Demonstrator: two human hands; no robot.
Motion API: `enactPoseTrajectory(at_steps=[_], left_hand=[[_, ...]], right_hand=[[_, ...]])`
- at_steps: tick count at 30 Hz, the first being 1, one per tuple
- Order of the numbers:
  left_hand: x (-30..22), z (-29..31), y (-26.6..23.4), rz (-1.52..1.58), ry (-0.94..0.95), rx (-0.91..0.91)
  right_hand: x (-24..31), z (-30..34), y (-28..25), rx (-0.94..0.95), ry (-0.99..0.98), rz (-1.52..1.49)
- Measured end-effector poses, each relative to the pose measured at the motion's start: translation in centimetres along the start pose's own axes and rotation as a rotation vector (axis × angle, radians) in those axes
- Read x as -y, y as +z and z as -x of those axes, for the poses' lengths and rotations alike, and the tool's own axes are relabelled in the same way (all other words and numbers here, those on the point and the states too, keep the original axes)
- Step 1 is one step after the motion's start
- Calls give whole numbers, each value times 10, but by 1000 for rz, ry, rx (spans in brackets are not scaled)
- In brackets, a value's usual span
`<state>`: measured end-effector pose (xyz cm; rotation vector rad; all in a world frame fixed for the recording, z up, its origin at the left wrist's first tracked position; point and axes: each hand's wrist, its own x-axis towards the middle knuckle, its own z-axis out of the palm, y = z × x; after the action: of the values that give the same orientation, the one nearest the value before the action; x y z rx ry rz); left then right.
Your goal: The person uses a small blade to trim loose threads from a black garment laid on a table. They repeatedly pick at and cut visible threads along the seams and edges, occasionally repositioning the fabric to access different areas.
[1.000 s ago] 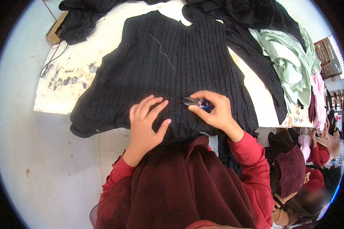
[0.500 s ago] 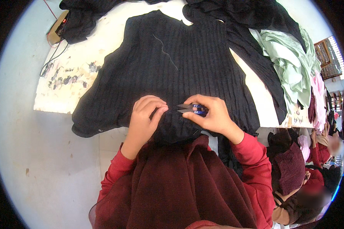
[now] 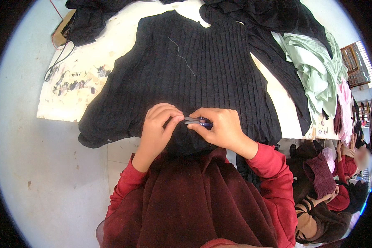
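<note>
A black pleated garment (image 3: 211, 70) lies spread in front of me, its near edge by my lap. Over that near part, my left hand (image 3: 159, 126) pinches thumb against fingers; whatever is between the tips is too small to make out. My right hand (image 3: 224, 129) is closed around a pair of thread snips (image 3: 205, 123) with blue handles. The snips' blades are pressed nearly together and point left, almost at my left fingertips. A loose pale thread (image 3: 180, 54) lies across the upper middle of the garment.
The garment rests on a pale, stained table (image 3: 53, 108). More black cloth (image 3: 268, 16) is heaped at the far side. Light green cloth (image 3: 308, 62) and pink cloth (image 3: 344, 107) hang at the right. People sit lower right, one with maroon knit cloth (image 3: 319, 175). A cable (image 3: 56, 66) dangles at far left.
My right hand has moved left, bringing the snips up to my left fingertips, and the blades have come together. My left hand has hardly moved.
</note>
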<state>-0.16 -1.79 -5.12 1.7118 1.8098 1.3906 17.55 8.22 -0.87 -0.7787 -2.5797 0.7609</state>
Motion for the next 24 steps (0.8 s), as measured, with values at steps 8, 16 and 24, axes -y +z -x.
enactPoseTrajectory(at_steps=[8, 16, 24], left_hand=[[0, 0, 3, -86, 52, 1], [3, 1, 3, 4, -11, -73], [2, 1, 4, 16, -24, -75]], right_hand=[[-10, 4, 0, -21, 18, -22], [-12, 9, -13, 24, 148, -25], [-10, 2, 1, -15, -9, -9]])
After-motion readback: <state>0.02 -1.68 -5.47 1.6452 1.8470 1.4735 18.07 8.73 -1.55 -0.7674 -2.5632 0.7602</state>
